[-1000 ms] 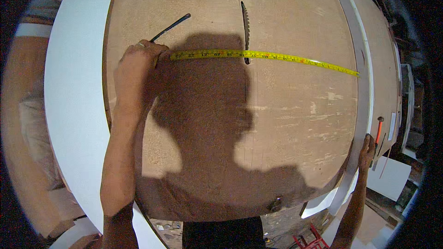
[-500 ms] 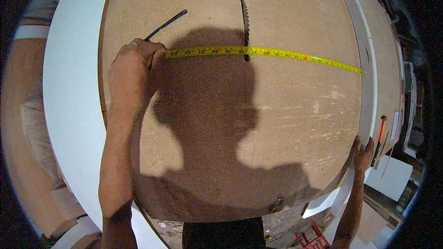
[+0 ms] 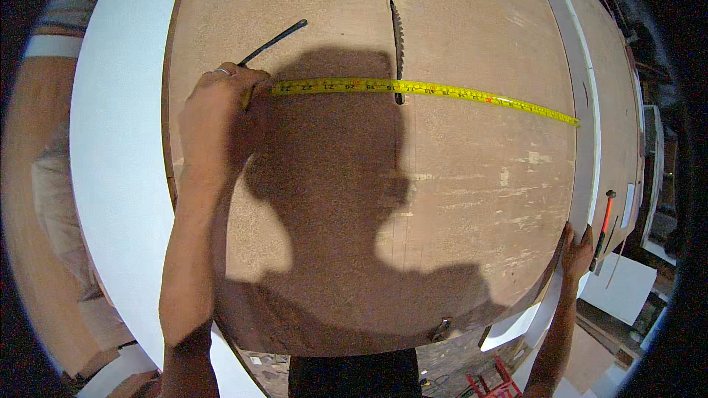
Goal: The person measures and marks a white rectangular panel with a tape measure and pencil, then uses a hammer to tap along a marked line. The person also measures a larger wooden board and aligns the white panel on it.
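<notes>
My left hand point(image 3: 221, 114) is closed around the case end of a tape measure, at the left part of a wooden saw table point(image 3: 487, 199). Its yellow blade point(image 3: 457, 92) stretches rightward across the toothed saw blade point(image 3: 399, 37), which stands up through a slot. The tape's far end meets a long pale fence board point(image 3: 584, 133). A thin dark rod point(image 3: 273, 42) projects beyond my left hand; its lower end is hidden. My right hand point(image 3: 577, 253) grips the near end of the fence board, thumb and fingers on either side.
A white panel point(image 3: 118, 162) runs along the table's left side. An orange-and-black hammer-like tool point(image 3: 604, 232) lies right of the fence, near a white sheet point(image 3: 621, 287). Red stool-like legs point(image 3: 495, 382) show below the near edge. My shadow covers the table's middle.
The view has shifted slightly, so the table and blade appear a little lower. Both hands keep their holds, and the tape still spans from my left hand to the fence.
</notes>
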Demonstrator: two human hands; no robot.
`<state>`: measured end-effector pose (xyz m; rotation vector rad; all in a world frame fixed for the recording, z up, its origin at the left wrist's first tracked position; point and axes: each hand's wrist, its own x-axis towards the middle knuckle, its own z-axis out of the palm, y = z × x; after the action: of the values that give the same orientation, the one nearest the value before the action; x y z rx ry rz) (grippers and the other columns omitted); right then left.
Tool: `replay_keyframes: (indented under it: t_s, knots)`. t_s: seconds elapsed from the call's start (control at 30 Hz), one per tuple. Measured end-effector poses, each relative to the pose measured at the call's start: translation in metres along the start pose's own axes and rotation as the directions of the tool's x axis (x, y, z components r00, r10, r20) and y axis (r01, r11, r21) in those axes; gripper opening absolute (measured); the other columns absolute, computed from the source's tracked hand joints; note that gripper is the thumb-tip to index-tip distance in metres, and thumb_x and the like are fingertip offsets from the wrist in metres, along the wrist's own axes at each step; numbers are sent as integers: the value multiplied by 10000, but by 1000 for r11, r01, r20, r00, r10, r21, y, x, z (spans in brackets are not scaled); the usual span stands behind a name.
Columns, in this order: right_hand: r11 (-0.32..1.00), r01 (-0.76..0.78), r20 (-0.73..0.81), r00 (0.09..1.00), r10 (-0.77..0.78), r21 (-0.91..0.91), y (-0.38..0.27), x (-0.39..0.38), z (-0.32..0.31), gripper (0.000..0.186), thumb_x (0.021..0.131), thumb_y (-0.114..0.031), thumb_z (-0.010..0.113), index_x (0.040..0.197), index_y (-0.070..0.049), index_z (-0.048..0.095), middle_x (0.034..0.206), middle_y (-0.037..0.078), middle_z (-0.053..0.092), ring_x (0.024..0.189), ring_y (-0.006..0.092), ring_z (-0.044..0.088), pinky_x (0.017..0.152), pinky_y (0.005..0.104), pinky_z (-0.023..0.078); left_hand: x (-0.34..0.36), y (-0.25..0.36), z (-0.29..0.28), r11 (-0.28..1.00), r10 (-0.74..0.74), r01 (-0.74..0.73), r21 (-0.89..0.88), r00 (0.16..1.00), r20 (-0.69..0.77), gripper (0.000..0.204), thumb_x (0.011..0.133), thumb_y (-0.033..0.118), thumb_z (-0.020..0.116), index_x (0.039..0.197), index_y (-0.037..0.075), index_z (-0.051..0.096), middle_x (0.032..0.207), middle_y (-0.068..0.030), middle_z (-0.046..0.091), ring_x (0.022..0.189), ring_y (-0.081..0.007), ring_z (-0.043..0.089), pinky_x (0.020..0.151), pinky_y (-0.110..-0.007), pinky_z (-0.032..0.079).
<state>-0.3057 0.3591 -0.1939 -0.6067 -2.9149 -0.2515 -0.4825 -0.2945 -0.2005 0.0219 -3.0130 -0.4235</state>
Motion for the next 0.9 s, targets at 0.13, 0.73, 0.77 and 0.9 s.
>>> replay_keyframes:
  t_s: [0.13, 0.73, 0.77, 0.9]
  knots:
    - [999, -35, 51, 998, 34, 19, -1, 1, -2, 588, 956, -452, 711, 1279, 36, 658, 1116, 301, 722, 1016, 463, 718, 848, 504, 575, 2, -1, 0, 1000, -6, 6, 12, 1000, 27, 175, 902, 135, 706, 1047, 192, 787, 1087, -81, 736, 1053, -308, 690, 885, -433, 576]
    - [983, -130, 120, 982, 146, -132, -8, 3, -4, 739, 967, -525, 659, 1361, 95, 576, 1040, 363, 707, 974, 487, 721, 814, 535, 581, 2, 3, -5, 999, -5, 3, 44, 1000, 24, 169, 916, 140, 684, 1046, 179, 784, 1067, -85, 736, 1052, -313, 688, 885, -435, 575]
    - [980, -132, 120, 981, 151, -148, -7, 3, -4, 745, 967, -534, 655, 1359, 94, 577, 1045, 365, 705, 979, 489, 720, 815, 537, 580, 2, 3, -5, 999, -6, 5, 38, 1000, 16, 170, 913, 139, 685, 1045, 175, 785, 1069, -85, 738, 1050, -316, 688, 885, -434, 574]
    - [975, -140, 126, 979, 163, -175, -4, 4, 0, 772, 964, -566, 643, 1356, 96, 578, 1067, 372, 699, 998, 494, 714, 822, 546, 575, 3, 5, -4, 1000, -9, 9, -3, 1000, -15, 163, 910, 147, 687, 1037, 141, 788, 1074, -92, 747, 1040, -323, 690, 885, -437, 569]
